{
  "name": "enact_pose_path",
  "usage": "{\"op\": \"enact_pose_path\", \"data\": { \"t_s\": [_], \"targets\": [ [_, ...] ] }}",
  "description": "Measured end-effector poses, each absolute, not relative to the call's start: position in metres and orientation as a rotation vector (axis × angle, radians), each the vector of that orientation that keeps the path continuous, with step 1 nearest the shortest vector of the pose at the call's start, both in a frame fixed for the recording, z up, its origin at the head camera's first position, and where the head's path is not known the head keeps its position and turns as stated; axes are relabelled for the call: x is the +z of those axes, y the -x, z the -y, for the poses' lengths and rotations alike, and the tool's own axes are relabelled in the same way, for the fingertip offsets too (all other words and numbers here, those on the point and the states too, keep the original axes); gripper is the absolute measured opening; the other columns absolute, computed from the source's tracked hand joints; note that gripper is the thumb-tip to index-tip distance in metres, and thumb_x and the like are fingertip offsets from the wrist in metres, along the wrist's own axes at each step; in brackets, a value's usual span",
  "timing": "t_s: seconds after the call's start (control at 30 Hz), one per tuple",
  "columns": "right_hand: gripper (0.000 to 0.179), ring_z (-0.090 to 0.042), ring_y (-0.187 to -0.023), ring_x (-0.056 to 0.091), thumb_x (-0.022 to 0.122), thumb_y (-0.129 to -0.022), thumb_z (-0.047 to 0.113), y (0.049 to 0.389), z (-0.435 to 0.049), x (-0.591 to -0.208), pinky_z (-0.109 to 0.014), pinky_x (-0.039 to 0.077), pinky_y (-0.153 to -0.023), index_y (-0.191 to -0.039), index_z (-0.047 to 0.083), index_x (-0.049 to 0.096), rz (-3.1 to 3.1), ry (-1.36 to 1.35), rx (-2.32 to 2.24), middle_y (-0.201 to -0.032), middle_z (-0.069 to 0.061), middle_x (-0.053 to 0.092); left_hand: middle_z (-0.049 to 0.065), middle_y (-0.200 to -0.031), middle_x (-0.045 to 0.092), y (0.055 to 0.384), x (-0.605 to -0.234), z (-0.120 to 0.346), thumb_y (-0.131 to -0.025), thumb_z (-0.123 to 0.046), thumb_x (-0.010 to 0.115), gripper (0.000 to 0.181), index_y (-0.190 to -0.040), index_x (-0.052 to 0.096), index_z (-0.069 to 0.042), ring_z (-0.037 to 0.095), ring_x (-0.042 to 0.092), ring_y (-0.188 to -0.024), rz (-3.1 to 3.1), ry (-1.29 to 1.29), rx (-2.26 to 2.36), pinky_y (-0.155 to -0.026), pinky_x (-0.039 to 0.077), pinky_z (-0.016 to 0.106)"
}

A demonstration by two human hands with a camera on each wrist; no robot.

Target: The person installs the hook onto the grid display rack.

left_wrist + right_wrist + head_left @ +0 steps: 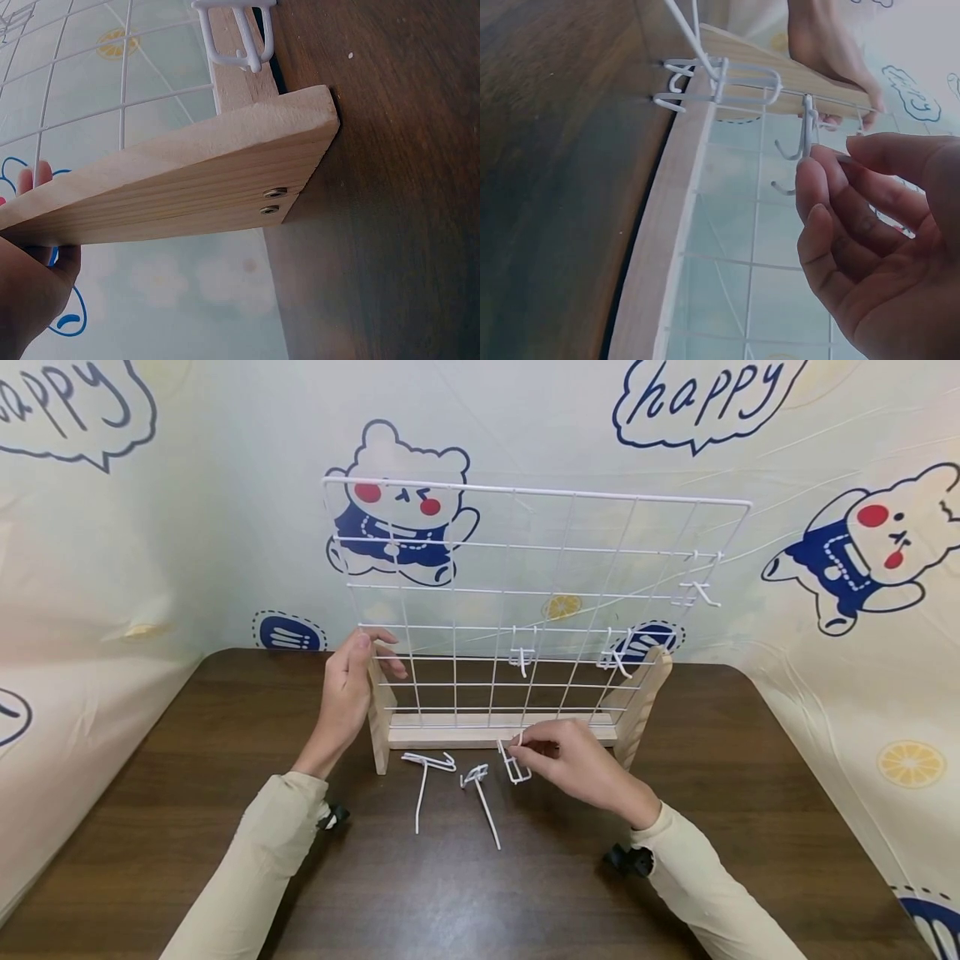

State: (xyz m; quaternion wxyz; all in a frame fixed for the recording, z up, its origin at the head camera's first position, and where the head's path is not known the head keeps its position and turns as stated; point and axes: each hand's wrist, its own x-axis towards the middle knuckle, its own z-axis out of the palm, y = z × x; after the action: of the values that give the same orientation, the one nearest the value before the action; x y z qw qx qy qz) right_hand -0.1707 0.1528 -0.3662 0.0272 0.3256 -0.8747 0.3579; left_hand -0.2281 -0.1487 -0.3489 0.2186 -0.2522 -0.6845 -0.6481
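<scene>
A white wire grid panel (pixel 525 490) stands tilted back in a wooden stand (pixel 450 739). My left hand (pixel 347 681) grips the top of the stand's left side piece (pixel 225 172), fingers reaching past it behind the grid. In front of the base rail, my right hand (pixel 577 768) pinches a white wire hook (pixel 517 770) between thumb and fingers. Its prongs (pixel 784 154) stick out beyond the fingertips in the right wrist view. Two loose white hooks lie on the table left of that hand: one hook (pixel 420 793) with its stem toward me, another hook (pixel 487 810) beside it.
Three white hooks hang on the grid: a middle hook (pixel 522 657), a lower right hook (pixel 617 662) and an upper right hook (pixel 699 593). Under everything is a dark brown wooden table (pixel 135 827). A printed cloth (pixel 225 527) hangs close behind it and at both sides.
</scene>
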Motion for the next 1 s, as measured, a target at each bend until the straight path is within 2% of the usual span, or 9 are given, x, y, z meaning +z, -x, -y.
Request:
{"op": "enact_pose_path", "data": {
  "t_s": [0.13, 0.33, 0.53, 0.67, 0.87, 1.0],
  "targets": [
    [0.015, -0.005, -0.061, 0.052, 0.067, -0.096, 0.018, 0.17, -0.154, -0.362, -0.023, 0.047, -0.055, -0.081, 0.018, 0.071, 2.634, -1.0, 1.19, -0.068, 0.014, 0.056, 0.04, -0.082, 0.058, 0.227, -0.349, 0.149, -0.108, -0.012, 0.03, 0.038, -0.109, 0.056, 0.016, 0.048, 0.06, -0.073, 1.89, 0.698, -1.793, -0.074, 0.059, 0.033],
    [0.021, -0.006, -0.064, 0.056, 0.066, -0.097, 0.018, 0.167, -0.158, -0.355, -0.024, 0.051, -0.058, -0.078, 0.013, 0.071, 2.546, -0.944, 1.306, -0.066, 0.01, 0.06, 0.042, -0.083, 0.056, 0.225, -0.348, 0.15, -0.108, -0.012, 0.03, 0.039, -0.109, 0.054, 0.018, 0.048, 0.059, -0.073, 1.885, 0.701, -1.813, -0.073, 0.059, 0.032],
    [0.014, -0.01, -0.063, 0.059, 0.067, -0.097, 0.017, 0.161, -0.163, -0.344, -0.025, 0.051, -0.058, -0.086, 0.014, 0.076, 2.508, -0.884, 1.335, -0.066, 0.007, 0.062, 0.042, -0.083, 0.057, 0.224, -0.349, 0.151, -0.108, -0.013, 0.03, 0.04, -0.11, 0.053, 0.02, 0.046, 0.061, -0.073, 1.892, 0.697, -1.811, -0.074, 0.059, 0.031],
    [0.011, -0.012, -0.063, 0.063, 0.068, -0.096, 0.016, 0.157, -0.168, -0.336, -0.027, 0.053, -0.058, -0.092, 0.011, 0.077, 2.489, -0.854, 1.343, -0.071, 0.002, 0.069, 0.04, -0.083, 0.058, 0.225, -0.35, 0.151, -0.109, -0.013, 0.031, 0.04, -0.11, 0.053, 0.019, 0.047, 0.061, -0.073, 1.895, 0.692, -1.805, -0.074, 0.059, 0.031],
    [0.009, -0.01, -0.065, 0.067, 0.067, -0.096, 0.014, 0.15, -0.177, -0.322, -0.023, 0.055, -0.061, -0.092, 0.013, 0.076, 2.436, -0.837, 1.311, -0.075, 0.005, 0.071, 0.041, -0.084, 0.058, 0.226, -0.349, 0.149, -0.108, -0.014, 0.03, 0.04, -0.111, 0.053, 0.02, 0.049, 0.06, -0.075, 1.895, 0.69, -1.825, -0.075, 0.059, 0.033],
    [0.007, -0.01, -0.066, 0.068, 0.069, -0.094, 0.01, 0.145, -0.181, -0.312, -0.025, 0.058, -0.063, -0.094, 0.013, 0.076, 2.355, -0.823, 1.318, -0.076, 0.006, 0.07, 0.042, -0.084, 0.058, 0.226, -0.347, 0.151, -0.108, -0.014, 0.031, 0.041, -0.111, 0.053, 0.02, 0.048, 0.061, -0.075, 1.906, 0.688, -1.805, -0.076, 0.059, 0.032]
  ]
}}
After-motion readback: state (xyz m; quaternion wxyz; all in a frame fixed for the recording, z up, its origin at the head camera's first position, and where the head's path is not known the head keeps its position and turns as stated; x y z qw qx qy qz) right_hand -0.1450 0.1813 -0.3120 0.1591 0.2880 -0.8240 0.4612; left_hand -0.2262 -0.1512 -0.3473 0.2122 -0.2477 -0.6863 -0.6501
